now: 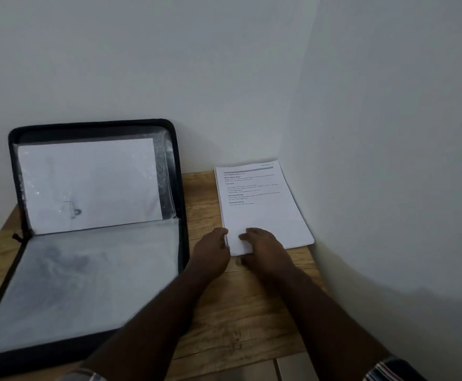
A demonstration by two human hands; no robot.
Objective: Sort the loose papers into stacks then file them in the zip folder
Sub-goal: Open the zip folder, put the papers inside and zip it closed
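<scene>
At the far left we see the folder (pixel 92 237), a black zip case lying open on the wooden table (pixel 210 320). Its upper half leans upright against the wall (pixel 169 64); its lower half lies flat towards us. In the upright half a white sheet (pixel 89 185) sits behind a clear plastic sleeve, with a faint small mark low on it. The flat half shows a cloudy plastic pocket (pixel 87 281) with greyish smudges showing through.

Just right of the folder our left hand (pixel 213 251) reaches forward, its fingers curled at the near left corner of the stack (pixel 262 207). It touches the paper edge there; we cannot tell whether it truly pinches the sheets or only steadies them.

The stack of white papers lies on the table's far right part, in the corner where the two walls meet, well apart from the folder's contents. Its top sheet carries printed headings and lines of text, too small to read.

Our right hand (pixel 265 246) rests on the stack's near edge, fingers bent down on the top sheet, thumb at the edge below. Striped sleeves (pixel 389 372) show at the bottom.
</scene>
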